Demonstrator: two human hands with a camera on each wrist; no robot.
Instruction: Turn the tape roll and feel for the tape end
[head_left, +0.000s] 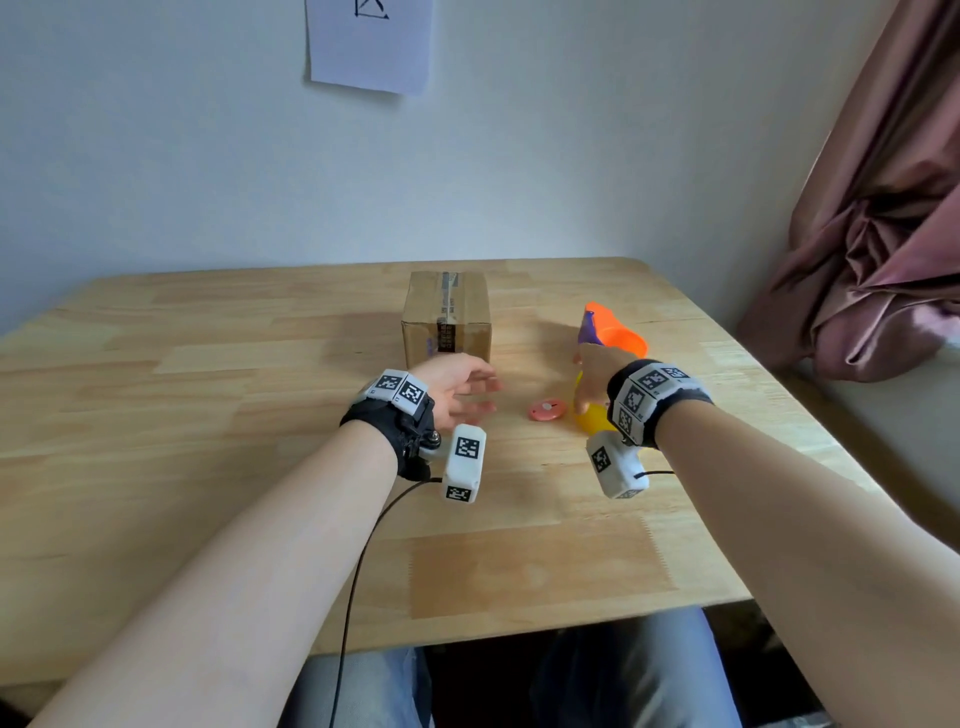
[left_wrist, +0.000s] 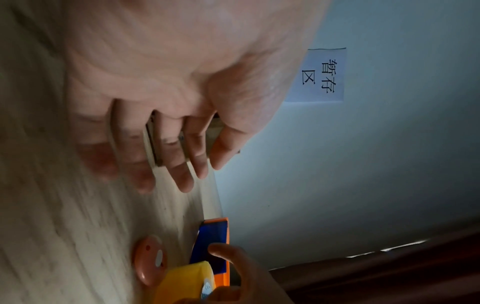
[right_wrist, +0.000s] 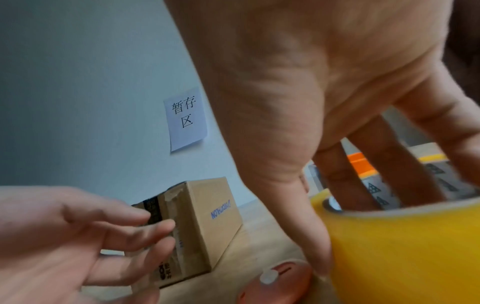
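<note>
My right hand (head_left: 584, 395) grips a yellow tape roll (head_left: 589, 420) on the wooden table (head_left: 234, 415). In the right wrist view its fingers (right_wrist: 345, 185) reach down inside the roll's core (right_wrist: 402, 246) and the thumb presses the outer wall. My left hand (head_left: 478, 397) hovers open with spread fingers (left_wrist: 182, 164) just in front of a sealed cardboard box (head_left: 447, 322), holding nothing. A small pink round disc (head_left: 547, 409) lies on the table between the two hands, right beside the tape roll.
An orange and purple plastic object (head_left: 608, 330) lies behind my right hand. A paper note (head_left: 370, 44) hangs on the wall above the box. A mauve curtain (head_left: 872, 234) hangs at the right. The table's near edge (head_left: 519, 626) lies over my lap.
</note>
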